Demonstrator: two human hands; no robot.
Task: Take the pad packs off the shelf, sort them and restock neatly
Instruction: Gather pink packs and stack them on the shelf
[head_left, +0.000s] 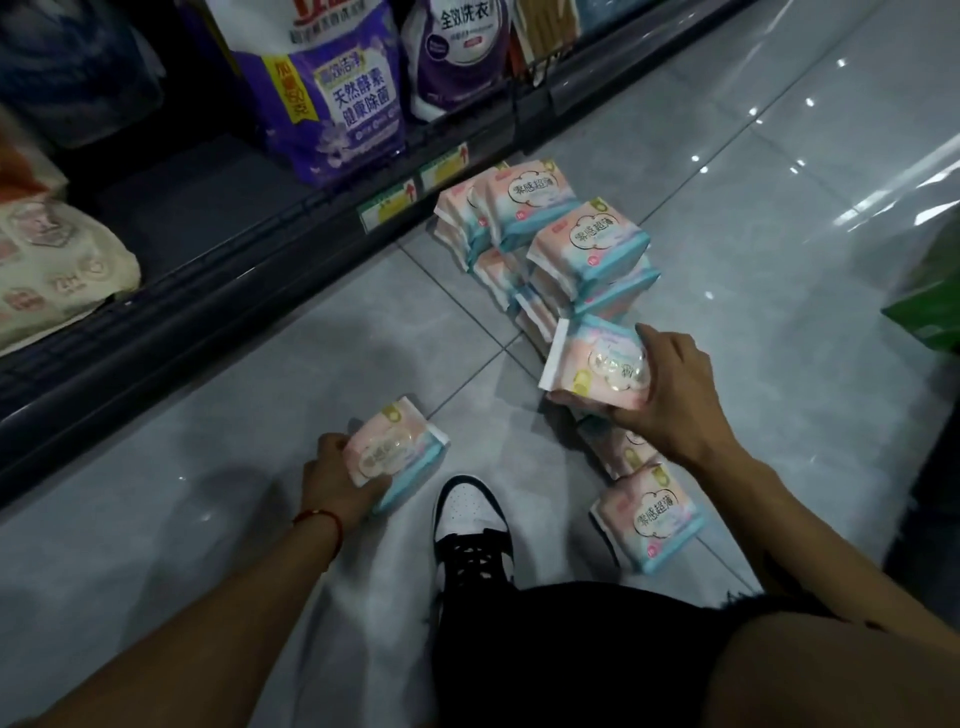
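Down low, the left hand (332, 486) grips one pink-and-blue pad pack (397, 452) by its near end, the pack resting on the tiled floor (260, 364). The right hand (670, 384) curls round a second pack (597, 364), held above the near end of the pile of packs (545, 234) that runs along the floor beside the dark shelf (208, 291). Another pack (649, 519) lies flat by a black-and-white shoe (470, 525). Purple detergent bags (332, 88) stand on the shelf.

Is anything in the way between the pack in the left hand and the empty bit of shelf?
Nothing visible. The left hand holds its pack on the floor; only bare tile lies before the shelf.
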